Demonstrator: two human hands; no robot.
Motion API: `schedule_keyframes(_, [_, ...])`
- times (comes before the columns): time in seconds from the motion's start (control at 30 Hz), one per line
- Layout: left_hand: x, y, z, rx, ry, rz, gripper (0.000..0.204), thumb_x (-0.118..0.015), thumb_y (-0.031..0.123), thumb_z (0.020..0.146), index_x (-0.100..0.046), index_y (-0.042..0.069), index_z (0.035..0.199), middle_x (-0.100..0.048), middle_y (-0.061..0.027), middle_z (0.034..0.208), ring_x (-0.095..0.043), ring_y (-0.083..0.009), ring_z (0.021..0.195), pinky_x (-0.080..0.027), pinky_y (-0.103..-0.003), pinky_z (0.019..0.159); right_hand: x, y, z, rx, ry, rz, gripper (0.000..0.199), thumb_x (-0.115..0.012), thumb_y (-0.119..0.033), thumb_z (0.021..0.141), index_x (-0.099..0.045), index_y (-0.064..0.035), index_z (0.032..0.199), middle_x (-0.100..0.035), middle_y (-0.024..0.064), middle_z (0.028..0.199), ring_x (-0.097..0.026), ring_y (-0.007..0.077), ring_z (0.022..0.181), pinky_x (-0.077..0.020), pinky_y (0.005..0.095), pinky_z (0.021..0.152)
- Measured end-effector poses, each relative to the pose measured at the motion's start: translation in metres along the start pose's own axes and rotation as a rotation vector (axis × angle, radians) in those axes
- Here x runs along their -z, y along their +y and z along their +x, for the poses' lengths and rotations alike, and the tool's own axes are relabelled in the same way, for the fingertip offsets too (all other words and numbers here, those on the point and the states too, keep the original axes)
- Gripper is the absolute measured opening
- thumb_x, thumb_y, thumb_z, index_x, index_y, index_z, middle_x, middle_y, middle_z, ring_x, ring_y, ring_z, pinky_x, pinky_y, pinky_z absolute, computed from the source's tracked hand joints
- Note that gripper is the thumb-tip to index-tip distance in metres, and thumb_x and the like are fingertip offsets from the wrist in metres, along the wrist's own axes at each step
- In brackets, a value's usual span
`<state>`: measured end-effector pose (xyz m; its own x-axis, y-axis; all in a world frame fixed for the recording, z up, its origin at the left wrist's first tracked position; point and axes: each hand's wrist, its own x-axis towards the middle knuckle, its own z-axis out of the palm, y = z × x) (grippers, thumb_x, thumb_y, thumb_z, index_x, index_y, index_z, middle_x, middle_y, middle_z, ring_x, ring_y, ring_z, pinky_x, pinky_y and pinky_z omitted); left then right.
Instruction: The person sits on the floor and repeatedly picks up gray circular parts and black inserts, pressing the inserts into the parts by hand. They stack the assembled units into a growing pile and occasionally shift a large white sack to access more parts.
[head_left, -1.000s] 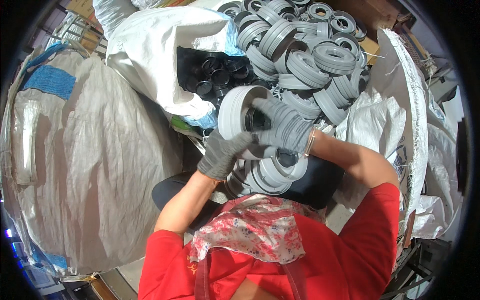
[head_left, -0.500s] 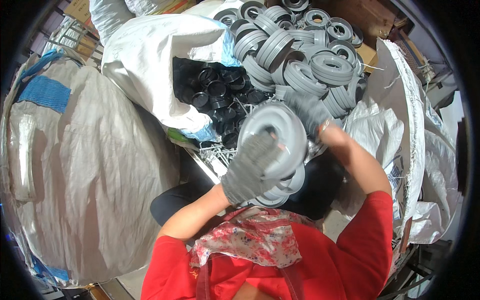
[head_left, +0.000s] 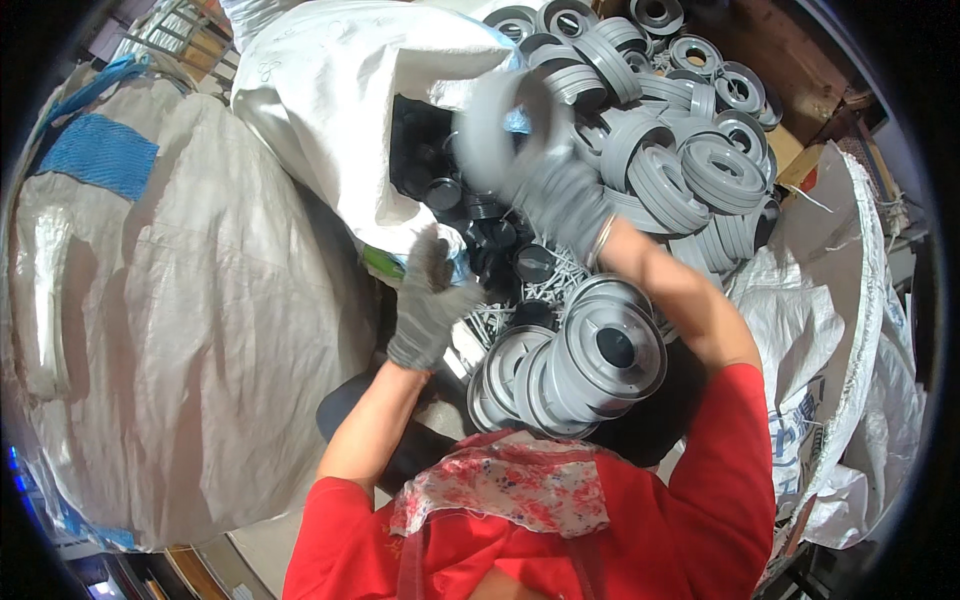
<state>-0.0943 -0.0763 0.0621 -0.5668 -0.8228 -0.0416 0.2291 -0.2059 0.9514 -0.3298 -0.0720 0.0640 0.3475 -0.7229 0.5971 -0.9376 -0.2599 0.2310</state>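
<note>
The right gloved hand (head_left: 565,205) has its fingers closed on a gray ring (head_left: 472,140); motion blur obscures the exact contact. The ring is above the mouth of a white sack (head_left: 310,95), beside the black caps (head_left: 444,193) inside. The left gloved hand (head_left: 428,315) is empty, fingers extended and thumb spread, near the sack's lower edge. Thin pale rods (head_left: 562,278) lie between the hands. Stacked gray parts (head_left: 640,365) sit tilted in front of the floral apron (head_left: 510,485). Beyond the right hand lies a heap of grooved gray rings (head_left: 722,170).
</note>
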Motion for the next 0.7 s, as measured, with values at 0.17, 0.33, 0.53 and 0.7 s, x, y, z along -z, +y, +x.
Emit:
schedule_keyframes(0.17, [0.039,-0.029,0.028,0.232,0.331,-0.272,0.043,-0.069,0.015,0.079,-0.053,0.0,0.115,-0.06,-0.0096,0.103,-0.06,-0.0204,0.089,-0.051,-0.034,0.077,-0.002,-0.049,0.028,-0.368,-0.287,0.852,0.025,-0.058,-0.029,0.083,-0.06,-0.0082,0.096,-0.062,0.0125,0.085,-0.062,0.0311,0.084,-0.0498,0.0399,0.075])
schedule_keyframes(0.33, [0.045,-0.051,0.026,0.241,0.305,-0.035,0.036,-0.073,0.012,0.074,-0.062,0.0,0.106,-0.064,-0.0068,0.095,-0.061,-0.0167,0.082,-0.05,-0.029,0.073,-0.143,0.009,0.017,-0.963,-0.389,0.384,0.054,-0.064,-0.031,0.077,-0.046,0.0014,0.117,-0.057,0.0246,0.106,-0.056,0.0414,0.096,-0.0441,0.0415,0.09])
schedule_keyframes(0.53, [0.047,-0.042,0.023,0.198,0.332,-0.151,0.042,-0.072,0.011,0.076,-0.056,0.002,0.114,-0.062,-0.0063,0.102,-0.061,-0.0167,0.087,-0.05,-0.029,0.077,-0.134,0.01,0.016,-0.894,-0.288,0.604,0.043,-0.064,-0.029,0.077,-0.058,-0.0009,0.11,-0.064,0.0215,0.089,-0.062,0.0334,0.081,-0.0492,0.0388,0.075])
schedule_keyframes(0.7, [0.037,-0.038,0.014,0.227,0.162,-0.513,0.038,-0.06,0.015,0.085,-0.05,-0.002,0.118,-0.057,-0.0146,0.114,-0.059,-0.0266,0.099,-0.048,-0.043,0.09,-0.022,-0.034,0.014,-0.689,-0.192,0.923,0.029,-0.065,-0.027,0.077,-0.064,-0.0029,0.093,-0.064,0.0165,0.081,-0.062,0.0289,0.075,-0.0496,0.0344,0.069])
